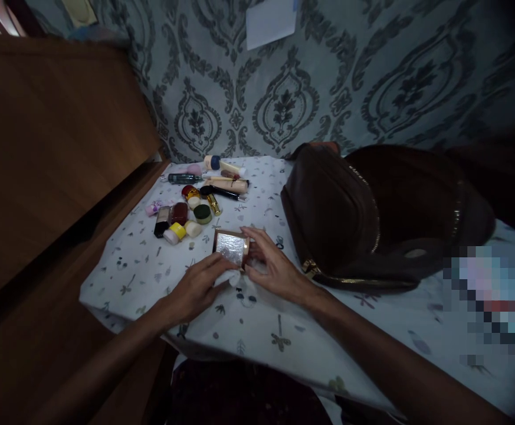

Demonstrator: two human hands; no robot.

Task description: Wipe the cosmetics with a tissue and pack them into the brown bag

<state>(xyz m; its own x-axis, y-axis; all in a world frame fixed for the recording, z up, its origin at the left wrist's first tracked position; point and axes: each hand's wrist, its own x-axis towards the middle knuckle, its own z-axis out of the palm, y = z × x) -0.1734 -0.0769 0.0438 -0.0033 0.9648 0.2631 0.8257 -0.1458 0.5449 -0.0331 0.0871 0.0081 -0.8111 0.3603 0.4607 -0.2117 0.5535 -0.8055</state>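
Observation:
My two hands meet at the middle of a table covered with a white patterned cloth (257, 330). My right hand (271, 264) grips a small square compact (231, 247) with a shiny silver top and a copper rim, fingers curled round its right side. My left hand (199, 287) is closed on a white tissue or cloth (230, 277) just under the compact's near edge, touching it.
Several small cosmetics (195, 200), tubes, jars and bottles, lie in a cluster at the back left of the cloth. A large dark brown bag (372, 218) with gold trim fills the right side. A wooden cabinet (49, 153) stands at the left. Patterned wallpaper is behind.

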